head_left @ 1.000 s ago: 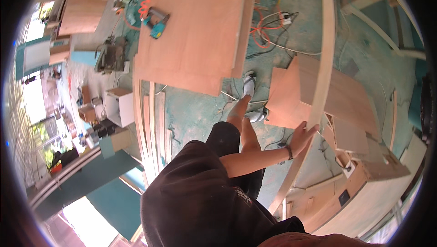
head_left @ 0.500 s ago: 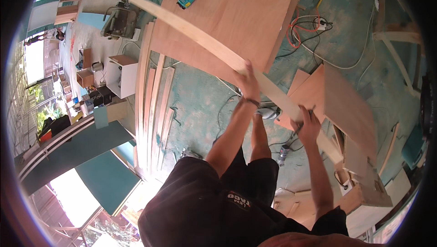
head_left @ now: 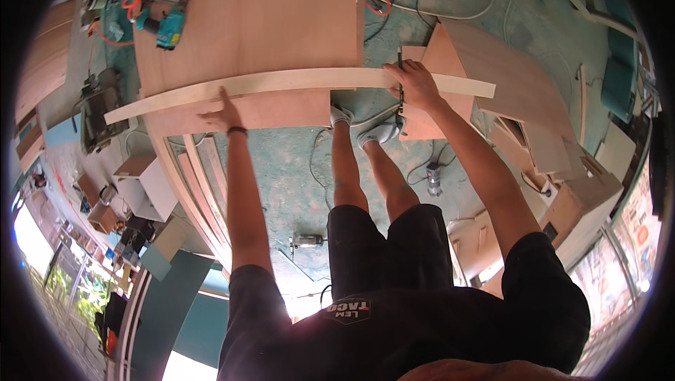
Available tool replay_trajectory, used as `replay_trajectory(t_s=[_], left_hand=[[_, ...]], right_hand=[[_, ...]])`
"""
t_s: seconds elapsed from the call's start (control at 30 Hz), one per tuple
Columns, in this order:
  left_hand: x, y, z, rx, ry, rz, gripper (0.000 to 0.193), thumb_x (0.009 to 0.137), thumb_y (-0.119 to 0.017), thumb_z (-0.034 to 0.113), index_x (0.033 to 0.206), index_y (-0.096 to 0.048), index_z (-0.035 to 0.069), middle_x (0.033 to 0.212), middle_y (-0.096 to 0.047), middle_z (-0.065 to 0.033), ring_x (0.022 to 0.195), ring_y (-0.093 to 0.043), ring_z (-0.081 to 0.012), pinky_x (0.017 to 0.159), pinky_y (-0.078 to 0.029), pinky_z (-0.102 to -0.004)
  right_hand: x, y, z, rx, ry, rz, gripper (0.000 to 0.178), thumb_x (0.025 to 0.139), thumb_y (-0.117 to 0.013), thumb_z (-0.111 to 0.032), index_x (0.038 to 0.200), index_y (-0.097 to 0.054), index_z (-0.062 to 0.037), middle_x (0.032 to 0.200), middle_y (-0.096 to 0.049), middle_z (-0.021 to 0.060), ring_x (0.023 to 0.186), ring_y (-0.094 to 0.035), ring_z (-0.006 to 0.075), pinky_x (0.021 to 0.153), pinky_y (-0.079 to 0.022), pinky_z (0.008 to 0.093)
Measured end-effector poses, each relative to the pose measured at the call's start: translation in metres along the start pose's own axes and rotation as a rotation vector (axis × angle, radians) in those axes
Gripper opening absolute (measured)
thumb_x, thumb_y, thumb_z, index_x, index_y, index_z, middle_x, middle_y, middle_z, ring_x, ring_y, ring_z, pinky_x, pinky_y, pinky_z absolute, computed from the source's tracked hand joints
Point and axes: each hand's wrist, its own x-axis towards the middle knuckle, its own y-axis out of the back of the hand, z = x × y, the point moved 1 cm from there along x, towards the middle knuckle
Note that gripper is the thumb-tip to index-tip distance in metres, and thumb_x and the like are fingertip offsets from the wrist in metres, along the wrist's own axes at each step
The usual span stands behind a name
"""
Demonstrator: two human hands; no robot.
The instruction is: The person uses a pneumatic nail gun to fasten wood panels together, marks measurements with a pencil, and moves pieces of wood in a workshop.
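Note:
A long pale wooden strip (head_left: 302, 81) lies crosswise over a large plywood sheet (head_left: 253, 22), reaching past it on both sides. My right hand (head_left: 416, 86) grips the strip toward its right end. A slim dark stick like a pencil (head_left: 401, 100) also sits between that hand's fingers, pointing away from me. At the strip's near edge, toward its left part, is my left hand (head_left: 223, 117). Its fingers are spread and slightly blurred, one reaching up to the strip's edge, and it holds nothing.
A teal nail gun (head_left: 169, 26) with a coiled orange hose rests on the sheet's far left. Plywood pieces (head_left: 520, 65) lean at the right. A small power tool (head_left: 434, 178) stands on the green floor, with cables around. Long boards (head_left: 190, 184) lie at left.
The strip has swung from a raised diagonal to lie crosswise over the plywood sheet. My left hand has let go of it and moved left; my right hand still holds it.

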Motion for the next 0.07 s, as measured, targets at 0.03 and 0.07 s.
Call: replay_trajectory(t_s=[0.03,0.07], left_hand=[[-0.004,0.003,0.031,-0.099,0.010,-0.091,0.138,0.076,-0.075,0.075,0.157,-0.006,-0.014,0.158,-0.029,-0.0380,0.146,-0.032,-0.0503,0.121,-0.029,-0.0540],[0.014,0.010,0.030,-0.136,-0.016,-0.086,0.141,0.075,-0.076,0.075,0.158,-0.002,-0.013,0.165,-0.018,-0.0337,0.152,-0.020,-0.0504,0.124,-0.024,-0.0519]], right_hand=[[-0.009,-0.005,0.003,-0.002,-0.021,0.034,0.061,0.074,-0.084,-0.026,0.130,-0.061,-0.0143,0.111,-0.067,0.0108,0.110,-0.062,0.0293,0.099,-0.048,0.0431],[-0.006,-0.008,-0.004,0.034,-0.018,0.057,0.065,0.075,-0.084,-0.025,0.135,-0.060,-0.0152,0.117,-0.066,0.0112,0.114,-0.061,0.0288,0.099,-0.048,0.0425]])
